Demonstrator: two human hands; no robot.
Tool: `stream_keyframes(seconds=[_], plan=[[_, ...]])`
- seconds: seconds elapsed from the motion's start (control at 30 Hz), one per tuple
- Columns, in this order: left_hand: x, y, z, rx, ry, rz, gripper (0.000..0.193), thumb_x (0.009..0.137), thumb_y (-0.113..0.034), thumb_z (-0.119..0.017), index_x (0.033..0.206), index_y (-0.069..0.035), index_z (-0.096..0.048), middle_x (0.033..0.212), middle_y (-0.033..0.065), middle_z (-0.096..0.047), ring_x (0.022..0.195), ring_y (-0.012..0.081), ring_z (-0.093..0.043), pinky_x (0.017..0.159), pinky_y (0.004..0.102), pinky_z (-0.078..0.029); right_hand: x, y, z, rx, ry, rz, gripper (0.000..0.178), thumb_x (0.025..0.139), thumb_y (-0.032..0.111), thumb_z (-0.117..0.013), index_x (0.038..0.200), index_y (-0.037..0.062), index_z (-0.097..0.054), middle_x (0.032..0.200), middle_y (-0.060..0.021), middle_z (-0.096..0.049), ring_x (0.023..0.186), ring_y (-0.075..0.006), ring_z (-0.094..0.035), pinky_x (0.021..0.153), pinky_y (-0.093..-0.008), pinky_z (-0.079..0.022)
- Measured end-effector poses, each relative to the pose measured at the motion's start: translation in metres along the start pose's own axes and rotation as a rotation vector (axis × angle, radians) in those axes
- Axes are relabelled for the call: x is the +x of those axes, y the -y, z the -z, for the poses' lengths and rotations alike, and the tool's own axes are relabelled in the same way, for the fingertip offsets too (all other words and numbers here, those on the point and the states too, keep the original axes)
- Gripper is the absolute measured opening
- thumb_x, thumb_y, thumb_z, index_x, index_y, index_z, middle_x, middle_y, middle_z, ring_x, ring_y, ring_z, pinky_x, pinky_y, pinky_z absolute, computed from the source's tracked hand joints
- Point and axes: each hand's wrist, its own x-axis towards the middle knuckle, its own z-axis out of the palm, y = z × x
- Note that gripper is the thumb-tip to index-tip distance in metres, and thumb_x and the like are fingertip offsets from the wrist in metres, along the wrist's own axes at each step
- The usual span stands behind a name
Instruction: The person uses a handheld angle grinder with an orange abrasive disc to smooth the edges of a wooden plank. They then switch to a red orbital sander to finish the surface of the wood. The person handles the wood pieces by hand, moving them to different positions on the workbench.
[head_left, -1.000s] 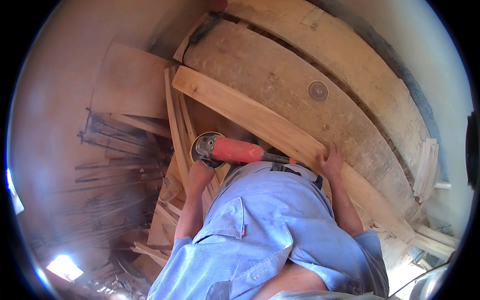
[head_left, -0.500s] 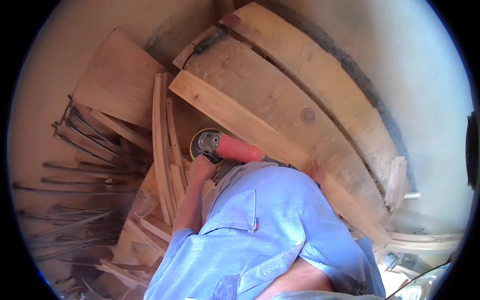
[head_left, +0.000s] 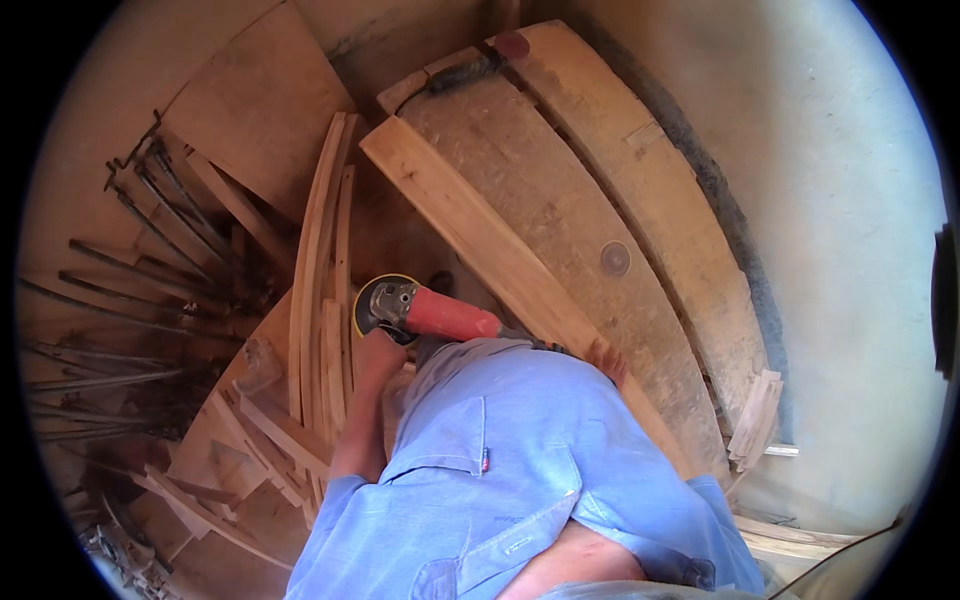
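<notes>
My left hand (head_left: 376,352) is closed around the front side of an angle grinder (head_left: 452,314) with a red body and a grey metal head. A yellow-rimmed disc (head_left: 362,290) sits on the grinder's head, beside my left thigh. The rear of the tool is hidden behind my blue shirt. My right hand (head_left: 607,362) lies with fingers stretched out on a long pale wooden plank (head_left: 480,235), which rests along the near edge of a workbench (head_left: 560,220). Part of that hand is covered by my shirt.
Long curved wood strips (head_left: 318,270) stand at the left, near dark metal bars (head_left: 130,285) jutting out. Offcuts (head_left: 265,440) lie below them. On the bench are a round disc (head_left: 615,259), a black tool (head_left: 462,75) with a cord, and stacked wood pieces (head_left: 755,420).
The view has turned, so the bench and plank appear steeper. My right hand's fingers show more fully on the plank. The grinder stays in my left hand.
</notes>
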Motion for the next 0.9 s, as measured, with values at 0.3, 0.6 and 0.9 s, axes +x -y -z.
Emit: stream_keyframes(seconds=[0.3, 0.6, 0.9], plan=[[0.024, 0.024, -0.061, -0.069, -0.049, 0.016, 0.029, 0.075, -0.018, -0.080, 0.095, 0.003, -0.079, 0.100, 0.0289, -0.075, 0.099, 0.0432, -0.074, 0.084, 0.0499, -0.058, 0.024, -0.061, -0.031, 0.055, -0.013, -0.053, 0.057, 0.100, 0.035, -0.054, 0.156, 0.0287, -0.045, 0.156, -0.0252, -0.043, 0.140, -0.0480, -0.043, 0.112, -0.0643, -0.038], [0.014, 0.013, -0.060, 0.002, -0.063, -0.040, 0.020, 0.078, -0.009, -0.070, 0.091, 0.005, -0.077, 0.096, 0.0301, -0.074, 0.096, 0.0454, -0.073, 0.084, 0.0519, -0.058, 0.021, -0.042, 0.022, 0.100, 0.141, -0.292, 0.056, 0.098, 0.023, -0.060, 0.153, 0.0186, -0.048, 0.158, -0.0201, -0.045, 0.142, -0.0449, -0.044, 0.118, -0.0576, -0.036], [0.041, -0.039, 0.026, 0.184, -0.059, -0.324, 0.019, 0.078, -0.009, -0.067, 0.089, 0.005, -0.072, 0.088, 0.0300, -0.072, 0.089, 0.0472, -0.072, 0.081, 0.0551, -0.057, 0.052, 0.133, 0.192, 1.076, 0.759, 0.409, 0.071, 0.085, 0.036, -0.081, 0.143, 0.0010, -0.059, 0.148, -0.0221, -0.059, 0.137, -0.0354, -0.056, 0.116, -0.0426, -0.042]])
